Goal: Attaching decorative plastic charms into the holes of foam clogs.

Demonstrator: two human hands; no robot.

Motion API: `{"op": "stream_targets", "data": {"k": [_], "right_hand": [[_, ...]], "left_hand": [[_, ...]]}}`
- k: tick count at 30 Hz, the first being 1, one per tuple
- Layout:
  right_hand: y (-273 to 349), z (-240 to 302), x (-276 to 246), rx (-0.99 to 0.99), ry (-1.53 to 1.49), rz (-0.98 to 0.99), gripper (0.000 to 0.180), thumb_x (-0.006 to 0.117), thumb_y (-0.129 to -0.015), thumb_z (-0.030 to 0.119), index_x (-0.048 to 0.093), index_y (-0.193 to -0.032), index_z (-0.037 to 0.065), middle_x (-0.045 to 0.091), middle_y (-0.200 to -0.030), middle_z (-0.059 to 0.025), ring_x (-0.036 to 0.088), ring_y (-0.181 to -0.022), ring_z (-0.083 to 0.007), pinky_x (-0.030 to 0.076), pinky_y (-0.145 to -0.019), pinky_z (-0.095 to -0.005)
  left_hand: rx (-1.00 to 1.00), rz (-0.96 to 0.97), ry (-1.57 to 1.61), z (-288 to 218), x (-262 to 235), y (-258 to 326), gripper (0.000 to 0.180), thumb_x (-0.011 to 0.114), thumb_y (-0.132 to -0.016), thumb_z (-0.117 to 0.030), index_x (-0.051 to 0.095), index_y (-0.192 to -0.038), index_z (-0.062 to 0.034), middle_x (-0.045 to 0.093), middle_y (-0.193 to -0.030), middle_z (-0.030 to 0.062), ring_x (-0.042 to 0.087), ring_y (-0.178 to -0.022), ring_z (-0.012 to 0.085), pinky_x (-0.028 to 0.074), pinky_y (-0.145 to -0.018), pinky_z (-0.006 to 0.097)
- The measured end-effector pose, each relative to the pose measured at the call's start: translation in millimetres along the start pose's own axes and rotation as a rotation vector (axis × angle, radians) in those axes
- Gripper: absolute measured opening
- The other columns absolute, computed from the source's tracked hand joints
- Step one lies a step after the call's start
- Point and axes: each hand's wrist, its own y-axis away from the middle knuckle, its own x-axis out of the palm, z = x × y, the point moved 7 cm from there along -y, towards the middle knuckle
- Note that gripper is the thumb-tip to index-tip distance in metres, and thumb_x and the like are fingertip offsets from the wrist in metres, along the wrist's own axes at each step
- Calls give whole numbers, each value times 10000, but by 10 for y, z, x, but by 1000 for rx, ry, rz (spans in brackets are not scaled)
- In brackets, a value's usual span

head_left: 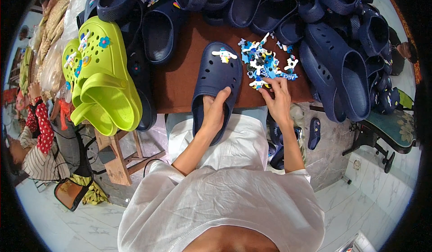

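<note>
My left hand [213, 110] grips a navy clog [218, 77], its fingers inside the foot opening and its thumb on top of the upper. The clog points away from me over the brown table edge. A white long-eared character charm [224, 55] sits on its toe; the other holes that I see are bare. My right hand [278, 100] is at the near edge of a loose pile of shoe charms [265, 60], fingers bent, thumb and fingertips closing on a small blue, white and yellow charm [258, 83]. The fingertips partly cover that charm.
Lime-green clogs [105, 63] with charms stand at the left table edge. Many navy clogs [337, 67] are heaped along the back and right of the brown tabletop [180, 81]. A wooden stool [118, 157] is below left, an office chair [391, 128] at right. Another person [42, 153] sits far left.
</note>
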Motion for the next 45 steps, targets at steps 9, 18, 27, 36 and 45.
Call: {"op": "stream_targets", "data": {"k": [9,18,27,36,45], "right_hand": [[42,-26,82,69,-148,-97,249,778,-803,157,658,-999,64,548,-959,-69,581,-738,-199,490,-680,-339],[117,-312,45,158,-355,-268,112,673,-900,98,611,-963,28,570,-868,-56,546,-711,-128,461,-642,-284],[32,-751,-91,334,-486,-363,128,586,-970,130,561,-1024,17,564,-862,-26,501,-674,-81,424,-611,-240],[-34,-594,-228,213,-174,-520,170,633,-933,120,577,-1045,4,530,-983,-92,530,-654,-132,444,-618,-287],[127,-173,-72,94,20,-224,264,727,-846,164,603,-1039,32,567,-939,-91,557,-737,-219,467,-686,-351]], "left_hand": [[-7,50,-202,68,-5,39,514,716,-843,-152,518,-1259,77,600,-1198,101,580,-1051,157,443,-935,280],[-8,-9,-181,87,-21,34,460,701,-833,-120,552,-1220,80,609,-1209,121,585,-1065,171,440,-951,286],[9,-15,-147,51,-14,44,430,696,-827,-87,568,-1212,54,619,-1186,90,590,-1041,157,438,-950,279],[31,-17,-112,51,-8,27,396,697,-819,-74,586,-1179,49,624,-1145,64,586,-1001,144,435,-932,274],[57,-40,-156,55,-30,44,430,698,-839,-90,569,-1216,72,614,-1204,118,581,-1084,166,434,-965,292]]}}
